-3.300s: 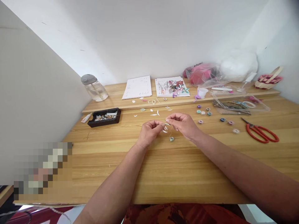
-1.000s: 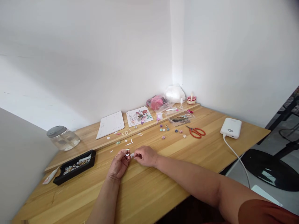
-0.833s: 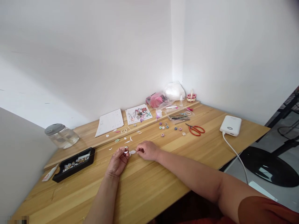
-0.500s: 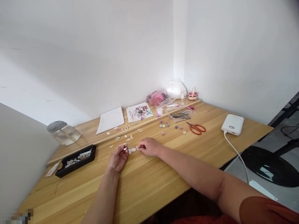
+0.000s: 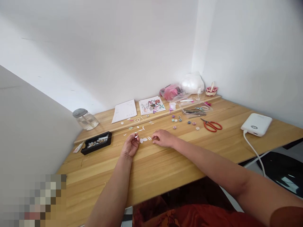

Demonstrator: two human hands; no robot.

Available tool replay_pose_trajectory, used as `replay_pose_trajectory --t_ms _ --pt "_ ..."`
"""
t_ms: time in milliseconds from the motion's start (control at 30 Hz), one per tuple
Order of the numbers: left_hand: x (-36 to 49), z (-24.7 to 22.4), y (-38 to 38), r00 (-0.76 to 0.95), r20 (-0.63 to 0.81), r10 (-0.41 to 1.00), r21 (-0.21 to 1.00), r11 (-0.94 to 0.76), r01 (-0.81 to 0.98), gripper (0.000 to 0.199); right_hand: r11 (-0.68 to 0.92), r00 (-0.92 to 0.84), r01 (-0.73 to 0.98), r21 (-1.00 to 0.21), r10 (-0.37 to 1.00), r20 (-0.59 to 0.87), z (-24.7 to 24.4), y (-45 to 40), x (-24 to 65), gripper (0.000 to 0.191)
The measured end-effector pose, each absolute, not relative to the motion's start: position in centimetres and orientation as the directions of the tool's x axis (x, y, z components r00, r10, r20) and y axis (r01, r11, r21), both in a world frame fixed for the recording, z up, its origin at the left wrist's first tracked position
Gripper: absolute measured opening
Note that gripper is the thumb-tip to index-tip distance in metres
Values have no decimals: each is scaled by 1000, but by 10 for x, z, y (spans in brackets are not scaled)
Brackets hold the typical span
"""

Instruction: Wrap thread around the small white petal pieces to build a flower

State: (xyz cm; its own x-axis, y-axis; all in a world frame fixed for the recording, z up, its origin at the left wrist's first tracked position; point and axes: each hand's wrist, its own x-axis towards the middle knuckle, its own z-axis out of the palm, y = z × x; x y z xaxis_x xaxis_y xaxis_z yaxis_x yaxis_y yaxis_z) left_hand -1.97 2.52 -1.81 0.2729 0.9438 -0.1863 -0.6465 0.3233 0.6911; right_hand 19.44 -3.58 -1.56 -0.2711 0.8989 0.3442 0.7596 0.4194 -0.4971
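Observation:
My left hand (image 5: 131, 145) is raised a little off the wooden table, palm turned up, its thumb and fingers closed on a small white petal-shaped piece (image 5: 136, 136). Just left of my right hand (image 5: 163, 138), two thin white slivers (image 5: 149, 138) lie on the wood. The fingers of that hand are curled loosely and a little apart, with nothing visible between them. White oval pieces (image 5: 143, 140) rest between the two hands. Beyond them are scattered white cutouts (image 5: 140, 128) and a green-edged leaf shape (image 5: 131, 128).
A black tray of small beads (image 5: 97, 143) and a lidded jar (image 5: 85, 119) stand left. Several thread bobbins (image 5: 174, 127), red-handled scissors (image 5: 212, 126) and a clear tool box (image 5: 196, 109) lie right. Paper sheets (image 5: 124, 111) are behind; a corded white device (image 5: 257, 124) sits far right.
My right fingertips have drawn slightly away from the white slivers, which now lie on the table. My left hand keeps its pinch. The whole view has shifted, moving things rightward and up.

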Motion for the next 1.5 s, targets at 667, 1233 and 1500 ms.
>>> replay_pose_trajectory --t_ms 667,1233,1500 --pt "-19 -20 28 268 -197 943 681 328 -655 9 201 -63 933 -298 908 415 -15 -95 243 13" --pt "-19 -17 26 259 -203 944 688 325 -649 9 130 -54 977 -170 919 392 -15 -89 231 9" --pt "-18 0 17 235 -159 959 703 277 -654 6 77 1 981 -178 916 402 -19 -89 237 12"
